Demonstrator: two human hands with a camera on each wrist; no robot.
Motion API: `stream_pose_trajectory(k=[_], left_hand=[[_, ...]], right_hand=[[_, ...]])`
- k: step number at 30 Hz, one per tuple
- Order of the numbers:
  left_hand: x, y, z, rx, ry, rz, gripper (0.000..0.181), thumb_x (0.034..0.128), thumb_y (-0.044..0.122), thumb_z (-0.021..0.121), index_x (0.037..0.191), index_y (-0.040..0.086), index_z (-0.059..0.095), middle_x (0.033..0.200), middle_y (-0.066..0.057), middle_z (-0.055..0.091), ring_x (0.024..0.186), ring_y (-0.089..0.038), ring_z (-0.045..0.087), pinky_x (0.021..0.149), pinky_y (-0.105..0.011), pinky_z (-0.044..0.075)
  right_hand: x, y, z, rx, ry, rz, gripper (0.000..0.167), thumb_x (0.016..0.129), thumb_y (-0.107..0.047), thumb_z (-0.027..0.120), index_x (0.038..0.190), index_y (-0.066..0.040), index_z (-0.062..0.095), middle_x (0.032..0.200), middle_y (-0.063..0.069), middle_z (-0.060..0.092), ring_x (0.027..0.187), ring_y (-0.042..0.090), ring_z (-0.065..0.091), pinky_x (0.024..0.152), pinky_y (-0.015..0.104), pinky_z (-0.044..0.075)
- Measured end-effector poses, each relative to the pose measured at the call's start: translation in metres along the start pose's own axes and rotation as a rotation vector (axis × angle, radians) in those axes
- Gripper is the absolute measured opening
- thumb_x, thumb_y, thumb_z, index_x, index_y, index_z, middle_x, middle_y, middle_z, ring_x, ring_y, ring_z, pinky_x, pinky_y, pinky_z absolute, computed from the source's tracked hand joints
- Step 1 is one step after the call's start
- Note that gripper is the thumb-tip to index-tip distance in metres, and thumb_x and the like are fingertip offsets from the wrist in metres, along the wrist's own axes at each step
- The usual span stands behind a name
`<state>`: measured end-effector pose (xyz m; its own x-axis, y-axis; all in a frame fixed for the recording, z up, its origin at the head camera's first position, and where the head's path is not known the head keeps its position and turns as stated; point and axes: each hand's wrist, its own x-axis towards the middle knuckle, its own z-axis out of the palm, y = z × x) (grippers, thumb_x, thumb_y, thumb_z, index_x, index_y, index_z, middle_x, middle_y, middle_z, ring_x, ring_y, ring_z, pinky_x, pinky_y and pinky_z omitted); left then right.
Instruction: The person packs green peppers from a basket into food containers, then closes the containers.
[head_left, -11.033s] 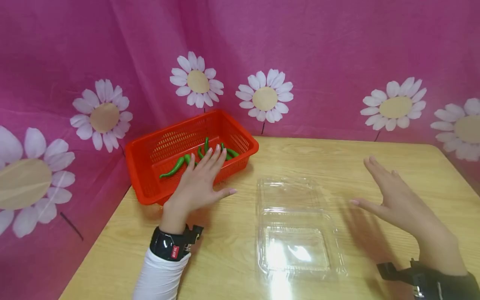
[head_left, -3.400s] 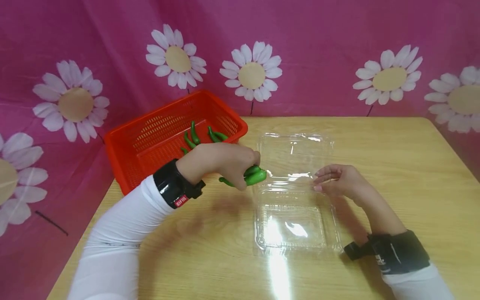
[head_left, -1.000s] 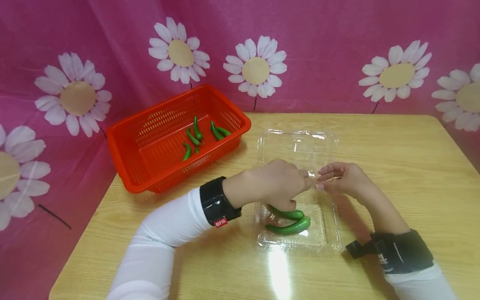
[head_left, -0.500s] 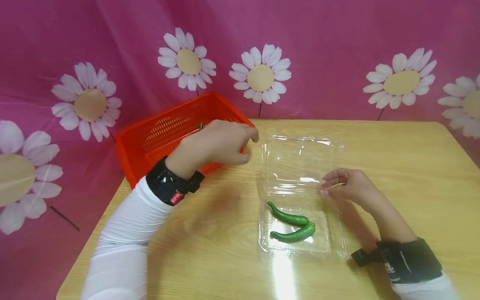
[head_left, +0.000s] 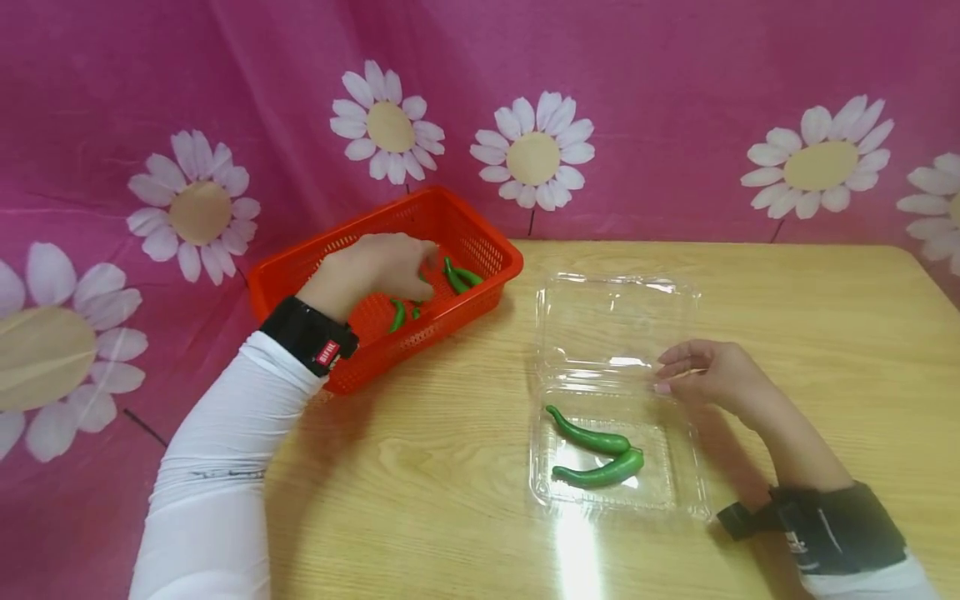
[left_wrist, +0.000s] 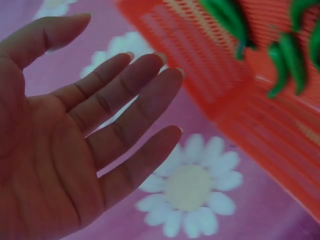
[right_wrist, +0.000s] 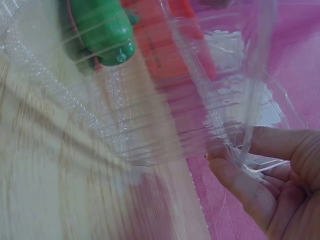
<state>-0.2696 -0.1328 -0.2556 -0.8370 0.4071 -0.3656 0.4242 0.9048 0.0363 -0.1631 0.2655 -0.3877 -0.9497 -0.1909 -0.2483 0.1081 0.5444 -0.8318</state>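
My left hand (head_left: 382, 262) hovers over the red plastic basket (head_left: 465, 317), and it holds nothing; the left wrist view shows its palm and loosely bent fingers. Several green chili peppers (head_left: 457, 277) lie in the basket, some hidden behind the hand. Right of it, a clear plastic clamshell box (head_left: 660, 492) lies unfolded on the table, lid side away from me. Two green chili peppers (head_left: 600, 473) rest in its near half, touching at their thick ends. With thumb and fingers, my right hand (head_left: 727, 383) pinches the box's right edge by the fold.
The wooden table (head_left: 420, 500) reaches back to a pink cloth (head_left: 637, 75) printed with white daisies. The basket stands at the table's back left, close to the cloth. Glare shines on the tabletop below the box.
My left hand has released two chili peppers into the clamshell's near half, then swung back left over the basket. The right hand stays at the box's edge.
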Motion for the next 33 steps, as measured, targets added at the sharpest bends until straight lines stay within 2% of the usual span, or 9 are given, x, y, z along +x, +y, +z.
stream_pose_trajectory(k=[4,9,13,17,22,26,29,31,33], left_hand=[[0.014,-0.015,0.004,-0.045,-0.045,-0.038,0.050,0.0825,0.033,0.065,0.126,0.011,0.052,0.111,-0.006,0.058,0.099,-0.025,0.054,0.085,-0.043,0.047],[0.027,-0.038,0.007,-0.129,-0.070,-0.091,0.048,0.0843,0.035,0.065,0.121,0.007,0.053,0.114,-0.009,0.057,0.105,-0.026,0.052,0.090,-0.045,0.044],[0.034,-0.049,0.014,-0.142,-0.102,-0.116,0.034,0.0850,0.032,0.063,0.102,0.003,0.059,0.096,-0.008,0.059,0.091,-0.024,0.054,0.080,-0.037,0.046],[0.040,-0.056,0.027,-0.175,-0.196,-0.151,0.029,0.0851,0.031,0.064,0.084,0.003,0.060,0.073,-0.003,0.056,0.073,-0.018,0.053,0.064,-0.027,0.043],[0.042,-0.069,0.041,-0.200,-0.304,-0.210,0.030,0.0836,0.035,0.064,0.072,0.008,0.058,0.064,0.000,0.053,0.064,-0.015,0.050,0.057,-0.025,0.040],[0.044,-0.077,0.047,-0.187,-0.371,-0.252,0.042,0.0838,0.047,0.061,0.063,0.011,0.055,0.056,0.002,0.047,0.053,-0.013,0.042,0.051,-0.025,0.034],[0.046,-0.076,0.049,-0.163,-0.405,-0.268,0.051,0.0818,0.058,0.059,0.079,0.007,0.061,0.070,-0.001,0.057,0.066,-0.015,0.050,0.060,-0.027,0.040],[0.048,-0.073,0.051,-0.161,-0.432,-0.292,0.061,0.0810,0.061,0.057,0.100,0.003,0.062,0.093,-0.007,0.064,0.087,-0.020,0.056,0.074,-0.031,0.046],[0.051,-0.070,0.055,-0.169,-0.465,-0.298,0.070,0.0836,0.059,0.053,0.121,0.000,0.055,0.118,-0.014,0.059,0.111,-0.025,0.052,0.091,-0.036,0.044]], right_hand=[[0.000,0.003,0.000,0.006,-0.001,-0.001,0.050,0.079,-0.019,0.076,0.116,0.007,0.055,0.100,0.012,0.068,0.075,0.006,0.064,0.064,0.026,0.053],[0.000,0.006,0.003,0.028,-0.007,-0.003,0.048,0.079,-0.016,0.075,0.116,0.007,0.054,0.103,0.015,0.068,0.076,0.006,0.064,0.064,0.026,0.053],[0.000,0.006,0.004,0.024,-0.012,-0.009,0.048,0.080,-0.017,0.075,0.116,0.007,0.054,0.105,0.017,0.067,0.076,0.006,0.064,0.064,0.027,0.053],[0.000,0.005,0.005,0.017,-0.009,-0.014,0.048,0.080,-0.017,0.075,0.116,0.007,0.054,0.105,0.017,0.067,0.076,0.006,0.065,0.065,0.026,0.053],[0.001,0.004,0.006,0.037,-0.013,-0.008,0.049,0.080,-0.017,0.075,0.117,0.007,0.054,0.104,0.016,0.067,0.077,0.006,0.065,0.066,0.026,0.054],[0.001,0.004,0.006,0.034,-0.010,-0.002,0.050,0.080,-0.018,0.075,0.117,0.007,0.055,0.103,0.014,0.067,0.077,0.006,0.064,0.065,0.026,0.054],[0.000,0.003,0.004,0.010,-0.002,-0.007,0.050,0.079,-0.021,0.076,0.116,0.006,0.055,0.104,0.015,0.068,0.078,0.006,0.065,0.066,0.026,0.053],[0.000,0.003,0.002,-0.016,0.006,-0.020,0.049,0.079,-0.021,0.076,0.116,0.005,0.056,0.104,0.016,0.067,0.078,0.006,0.065,0.066,0.026,0.053],[0.000,0.002,0.001,-0.032,0.011,-0.032,0.049,0.080,-0.022,0.076,0.115,0.005,0.056,0.105,0.017,0.067,0.078,0.007,0.065,0.066,0.026,0.053]])
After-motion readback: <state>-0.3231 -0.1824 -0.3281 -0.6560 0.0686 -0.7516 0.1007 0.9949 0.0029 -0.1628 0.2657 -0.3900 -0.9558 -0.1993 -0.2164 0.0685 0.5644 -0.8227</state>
